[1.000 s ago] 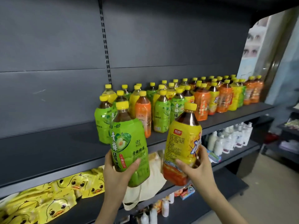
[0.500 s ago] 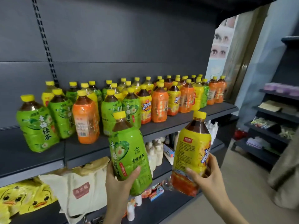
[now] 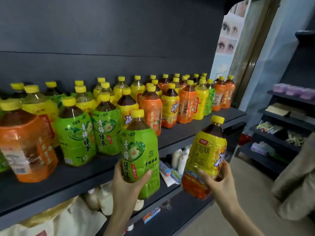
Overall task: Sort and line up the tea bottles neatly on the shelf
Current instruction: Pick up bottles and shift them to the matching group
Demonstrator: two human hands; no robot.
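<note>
My left hand (image 3: 127,182) grips a green-label tea bottle (image 3: 140,150) with a yellow cap, upright, in front of the shelf edge. In my right hand (image 3: 217,182) is a yellow-label tea bottle (image 3: 207,155), tilted slightly right, out past the shelf front. On the dark shelf (image 3: 177,135) stand several mixed tea bottles: an orange one (image 3: 25,143) at the near left, two green ones (image 3: 76,138) beside it, then yellow and orange ones (image 3: 185,103) running to the far right end.
A lower shelf (image 3: 170,217) holds white bottles (image 3: 178,157), small boxes and a cream cloth bag (image 3: 64,218). Another dark rack (image 3: 281,130) with goods stands at the right. Someone's beige clothing (image 3: 296,188) is at the right edge. A bare strip runs along the shelf front.
The view has shifted right along the shelf and closer to the bottles. Both hands still hold their bottles, now level with the shelf's right half.
</note>
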